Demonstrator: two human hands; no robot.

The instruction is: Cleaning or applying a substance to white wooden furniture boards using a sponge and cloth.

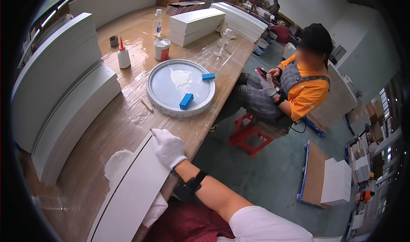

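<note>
A long white board point(132, 186) with a dark groove along it lies at the near edge of the table. My right hand point(168, 148), in a white knit glove, is closed on the board's far end, its fingertips by the end of the groove. Whether something small is also between them I cannot tell. My left hand is out of view. Under the board, a white cloth point(156, 210) hangs out on the right. Beyond the hand stands a round grey lid-like tray point(149, 90) with white paste point(181, 77) and two blue blocks point(186, 101). Left of it lies a short stick point(146, 105).
Curved white panels point(60, 84) stand along the left. A red-tipped glue bottle point(123, 56), a white tub point(162, 49) and a clear bottle point(157, 22) stand behind the tray. To the right, a person point(299, 75) in orange sits on a red stool point(250, 135), holding a phone.
</note>
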